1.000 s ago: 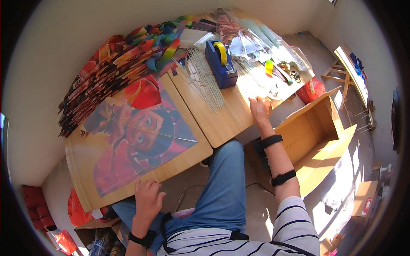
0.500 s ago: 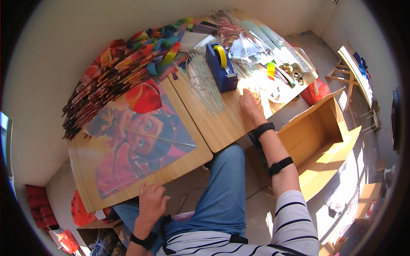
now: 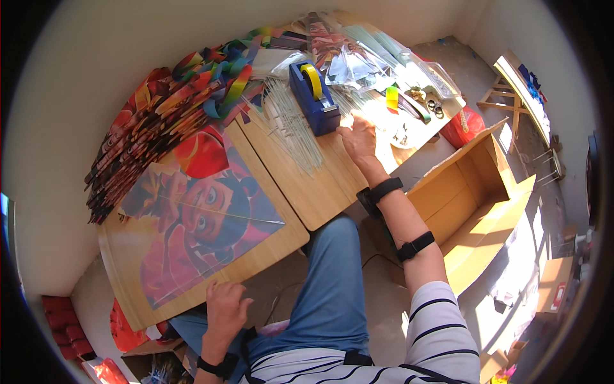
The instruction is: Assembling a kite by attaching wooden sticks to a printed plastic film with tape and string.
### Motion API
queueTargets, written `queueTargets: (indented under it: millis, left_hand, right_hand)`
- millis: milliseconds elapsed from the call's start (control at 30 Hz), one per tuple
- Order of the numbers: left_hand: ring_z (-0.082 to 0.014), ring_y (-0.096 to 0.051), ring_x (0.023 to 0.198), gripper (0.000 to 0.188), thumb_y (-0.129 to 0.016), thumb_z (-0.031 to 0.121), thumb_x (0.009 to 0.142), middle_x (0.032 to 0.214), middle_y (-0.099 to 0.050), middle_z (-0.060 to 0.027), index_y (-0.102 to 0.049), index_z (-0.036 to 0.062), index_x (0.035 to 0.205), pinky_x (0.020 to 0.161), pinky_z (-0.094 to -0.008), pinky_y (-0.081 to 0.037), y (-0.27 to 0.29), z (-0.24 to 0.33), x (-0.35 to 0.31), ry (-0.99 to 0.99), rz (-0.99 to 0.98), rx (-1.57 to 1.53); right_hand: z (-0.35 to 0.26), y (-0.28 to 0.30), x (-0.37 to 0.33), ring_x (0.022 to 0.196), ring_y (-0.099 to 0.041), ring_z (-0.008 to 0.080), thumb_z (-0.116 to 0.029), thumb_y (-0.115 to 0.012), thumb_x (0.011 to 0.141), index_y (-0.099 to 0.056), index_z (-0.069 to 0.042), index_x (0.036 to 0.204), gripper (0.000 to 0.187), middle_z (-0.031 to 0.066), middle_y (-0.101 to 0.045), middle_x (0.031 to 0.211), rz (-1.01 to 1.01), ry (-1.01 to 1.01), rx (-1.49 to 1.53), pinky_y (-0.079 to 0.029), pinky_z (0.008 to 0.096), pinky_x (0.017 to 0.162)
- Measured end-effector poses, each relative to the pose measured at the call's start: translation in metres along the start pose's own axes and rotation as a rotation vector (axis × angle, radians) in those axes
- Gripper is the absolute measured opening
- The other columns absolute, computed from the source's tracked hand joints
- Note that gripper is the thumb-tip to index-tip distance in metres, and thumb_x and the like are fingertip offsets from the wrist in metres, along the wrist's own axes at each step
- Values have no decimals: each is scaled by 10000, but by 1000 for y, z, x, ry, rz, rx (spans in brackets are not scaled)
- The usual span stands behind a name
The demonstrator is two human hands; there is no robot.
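Our right hand (image 3: 359, 139), fingers curled, hold unclear, just beside the blue tape dispenser (image 3: 314, 105); bare table (image 3: 326, 192) before it; left hand (image 3: 226, 312) half-open, empty, near the front edge, by the printed sheet (image 3: 204, 224); open carton (image 3: 462, 184) right; lower-left box (image 3: 155, 347) holds clear-plastic bundles (image 3: 165, 371).

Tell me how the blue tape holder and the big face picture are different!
The tape holder is blue with a yellow roll; the face picture is mostly red, pink and dark.
The tape holder is a chunky block standing up; the face picture lies flat.
The tape holder is smaller; the face picture spreads wider.
Both rest on wooden tabletop.
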State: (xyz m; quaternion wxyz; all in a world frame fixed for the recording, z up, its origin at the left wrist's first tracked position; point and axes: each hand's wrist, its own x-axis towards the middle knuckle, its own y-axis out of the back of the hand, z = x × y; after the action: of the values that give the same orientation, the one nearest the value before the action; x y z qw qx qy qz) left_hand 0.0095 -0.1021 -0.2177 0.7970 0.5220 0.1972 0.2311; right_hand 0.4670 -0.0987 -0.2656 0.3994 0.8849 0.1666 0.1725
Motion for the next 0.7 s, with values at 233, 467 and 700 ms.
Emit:
queueTargets:
  millis: [233,467,700]
  left_hand:
    - [-314,-601,960,252,-750,105,732,949,-638,-121,-639,45,950,1033,-509,-357,6,2,6,-39,-3,-2]
    - [-314,-603,928,247,-736,72,736,940,-642,-115,-632,37,958,907,-446,-430,27,30,45,-246,109,-82]
    - [-312,-644,876,289,-704,6,734,1041,-673,-135,-651,33,1017,734,-410,-493,29,82,99,-506,239,-174]
  right_hand:
    - [133,70,9,818,-670,355,-240,-668,859,-564,-13,957,269,172,-665,841,573,-281,63,-513,456,729]
    - [101,65,-25,503,-586,146,-141,-542,860,-634,2,831,173,89,-622,642,129,-184,594,-471,319,463]
    - [-5,51,-177,665,-631,307,-183,-602,789,-646,15,849,211,210,-616,717,-649,204,297,-492,389,622]
